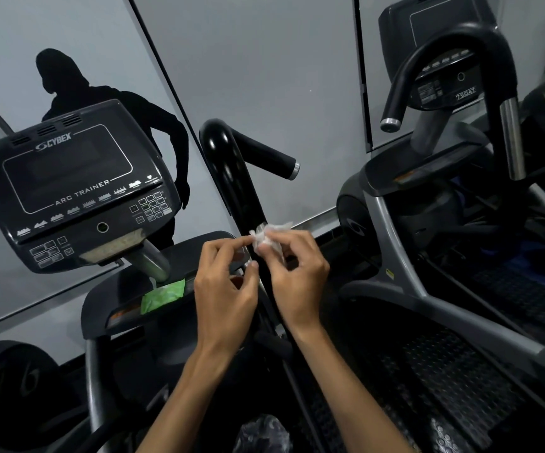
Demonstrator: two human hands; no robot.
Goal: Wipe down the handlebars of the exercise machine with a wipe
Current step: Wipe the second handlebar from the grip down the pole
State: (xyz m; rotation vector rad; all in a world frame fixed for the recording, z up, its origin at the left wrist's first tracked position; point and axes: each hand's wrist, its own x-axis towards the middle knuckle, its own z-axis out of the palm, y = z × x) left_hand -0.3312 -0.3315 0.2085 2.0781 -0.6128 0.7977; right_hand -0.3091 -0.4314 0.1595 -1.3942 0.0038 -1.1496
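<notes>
Your left hand [223, 282] and right hand [292, 276] meet in front of the black handlebar [231, 178], both with fingers curled and pinching the crumpled white wipe [269, 238]. The wipe sits at 12 o'clock from your knuckles, between the two sets of fingertips, and it lies against the handlebar's shaft just below its glossy stretch. Your left thumb and forefinger nip its left corner; your right fingers hold the bulk of it.

The lower run of the handlebar is hidden behind your hands and wrists. Whether the wipe wraps round the bar or only rests on its front, you cannot tell. A clear crinkled bag [261, 434] at 6 o'clock is cut off by the frame edge.

At 10 o'clock the console [75, 188] hangs near your left hand, with a green wipe packet [163, 297] on the ledge below it, at 9 o'clock. At 2 o'clock a second machine's looped handle [460, 83] stands well apart. The handlebar's upper curve and side grip at 12 o'clock stand free against the grey wall [264, 76].
</notes>
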